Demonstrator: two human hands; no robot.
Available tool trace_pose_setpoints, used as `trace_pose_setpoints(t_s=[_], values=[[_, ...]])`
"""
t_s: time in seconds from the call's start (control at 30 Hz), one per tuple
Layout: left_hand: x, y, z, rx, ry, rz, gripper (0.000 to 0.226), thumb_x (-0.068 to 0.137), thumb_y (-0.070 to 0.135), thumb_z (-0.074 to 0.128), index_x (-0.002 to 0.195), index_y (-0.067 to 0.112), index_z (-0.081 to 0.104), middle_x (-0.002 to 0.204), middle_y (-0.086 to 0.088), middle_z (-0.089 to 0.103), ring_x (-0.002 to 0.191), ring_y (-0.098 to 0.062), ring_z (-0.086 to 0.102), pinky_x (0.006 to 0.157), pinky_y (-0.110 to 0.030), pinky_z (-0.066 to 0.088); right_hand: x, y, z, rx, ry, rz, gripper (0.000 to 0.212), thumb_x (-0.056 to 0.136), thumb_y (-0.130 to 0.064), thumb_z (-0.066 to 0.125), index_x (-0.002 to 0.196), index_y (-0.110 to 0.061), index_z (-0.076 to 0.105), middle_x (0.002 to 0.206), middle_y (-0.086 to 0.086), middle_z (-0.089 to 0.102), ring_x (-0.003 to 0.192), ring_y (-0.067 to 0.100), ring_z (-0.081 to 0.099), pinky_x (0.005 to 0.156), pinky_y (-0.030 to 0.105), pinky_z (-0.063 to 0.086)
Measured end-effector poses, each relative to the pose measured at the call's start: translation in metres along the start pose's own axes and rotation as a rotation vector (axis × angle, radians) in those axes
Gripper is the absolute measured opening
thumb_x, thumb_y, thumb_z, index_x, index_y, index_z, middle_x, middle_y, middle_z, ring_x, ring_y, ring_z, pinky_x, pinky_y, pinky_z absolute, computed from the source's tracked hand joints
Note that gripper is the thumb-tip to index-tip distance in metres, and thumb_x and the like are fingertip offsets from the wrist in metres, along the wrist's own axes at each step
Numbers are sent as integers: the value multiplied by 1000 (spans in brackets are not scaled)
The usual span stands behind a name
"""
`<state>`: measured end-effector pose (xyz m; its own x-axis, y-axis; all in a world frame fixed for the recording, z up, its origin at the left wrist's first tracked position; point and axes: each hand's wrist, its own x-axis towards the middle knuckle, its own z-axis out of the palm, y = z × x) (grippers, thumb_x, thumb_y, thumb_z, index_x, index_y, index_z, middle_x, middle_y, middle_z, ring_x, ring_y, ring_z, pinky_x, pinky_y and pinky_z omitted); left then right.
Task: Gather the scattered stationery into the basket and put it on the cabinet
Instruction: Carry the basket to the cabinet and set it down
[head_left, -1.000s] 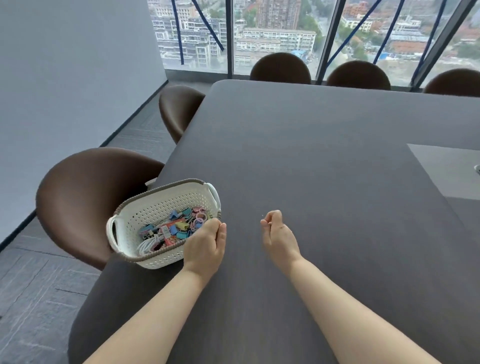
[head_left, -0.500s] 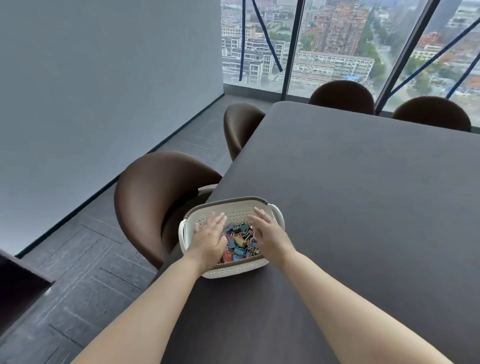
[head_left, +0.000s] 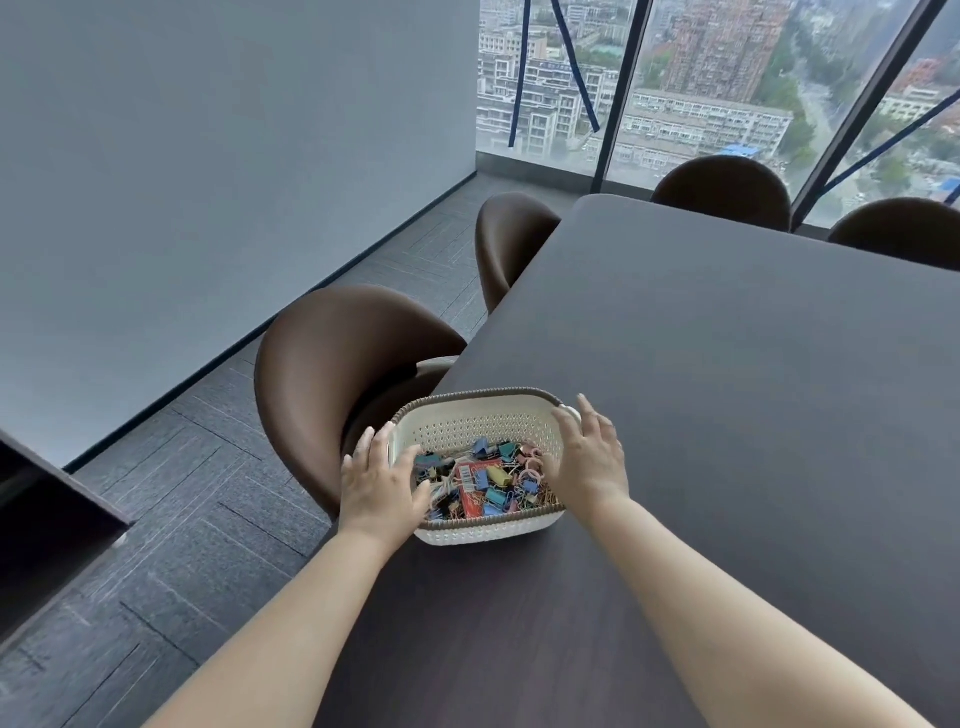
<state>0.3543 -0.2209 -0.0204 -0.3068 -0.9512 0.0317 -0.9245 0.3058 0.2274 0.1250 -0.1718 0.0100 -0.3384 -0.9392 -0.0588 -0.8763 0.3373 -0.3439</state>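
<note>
The white perforated plastic basket (head_left: 480, 431) of coloured binder clips (head_left: 483, 480) sits at the dark wooden bench (head_left: 727, 389) edge. The left hand (head_left: 382, 480) and right hand (head_left: 587, 457), fingers spread, rest over its two ends

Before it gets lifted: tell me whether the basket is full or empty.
Partly full. The basket holds a heap of coloured binder clips across its floor, well below the rim; the perforated far wall shows bare above them.
</note>
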Motion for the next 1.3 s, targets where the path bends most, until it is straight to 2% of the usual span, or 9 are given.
trace_pose_setpoints(t_s=[0.13,0.23,0.4,0.53,0.67,0.83,1.03,1.13,1.3], values=[[-16,4,-4,-187,-92,-205,49,91,30,48,137,26,35,154,-14,0,132,-32,33,104,-39,34,-5,7,7,149,-167,132,69,91,-26,52,146,-27,11,158,0,-3,127,30,43,96,40,43],[-32,5,-4,-280,-163,-253,52,93,24,41,142,27,24,149,-12,25,121,-31,46,95,-40,41,-14,11,12,254,-166,126,63,91,-24,50,145,-28,17,156,3,11,115,30,54,88,40,47],[-74,-1,-4,-338,-45,-361,71,95,22,39,146,28,-9,131,-18,50,102,-34,58,79,-39,48,-35,3,18,376,-100,8,73,89,-18,52,145,-35,8,146,3,34,108,29,57,76,34,45],[-106,-20,-7,-351,27,-511,75,94,23,43,146,19,-11,103,-16,63,80,-30,62,67,-38,51,-49,-22,29,402,-112,-15,80,87,-18,56,147,-30,3,149,0,33,121,27,51,89,40,47],[-132,-58,-17,-357,64,-627,75,92,23,45,147,19,-6,79,-5,57,62,-22,54,53,-31,43,-62,-66,44,397,-165,-81,79,87,-18,56,148,-27,6,147,0,36,124,27,47,94,39,43],[-167,-130,-48,-399,190,-741,74,92,22,44,147,23,-5,59,-2,49,45,-16,44,39,-24,31,-71,-157,63,391,-200,-245,78,86,-26,58,147,-29,10,144,-1,39,121,24,50,91,37,45],[-197,-252,-115,-396,381,-807,74,93,21,47,147,22,-4,74,-4,56,58,-24,58,48,-34,47,-79,-316,89,414,-208,-445,79,85,-31,61,146,-30,11,141,2,42,119,25,50,88,37,45],[-211,-318,-153,-341,457,-819,74,92,21,49,147,21,-1,86,-4,58,60,-16,54,46,-25,41,-87,-399,104,422,-214,-505,79,85,-32,62,145,-28,10,140,6,42,117,26,51,85,39,47],[-238,-413,-197,-293,530,-863,74,92,22,49,147,21,-1,80,-1,55,53,-12,50,40,-20,31,-105,-514,130,436,-230,-581,83,82,-38,65,145,-25,12,141,7,42,116,26,52,85,41,48]])
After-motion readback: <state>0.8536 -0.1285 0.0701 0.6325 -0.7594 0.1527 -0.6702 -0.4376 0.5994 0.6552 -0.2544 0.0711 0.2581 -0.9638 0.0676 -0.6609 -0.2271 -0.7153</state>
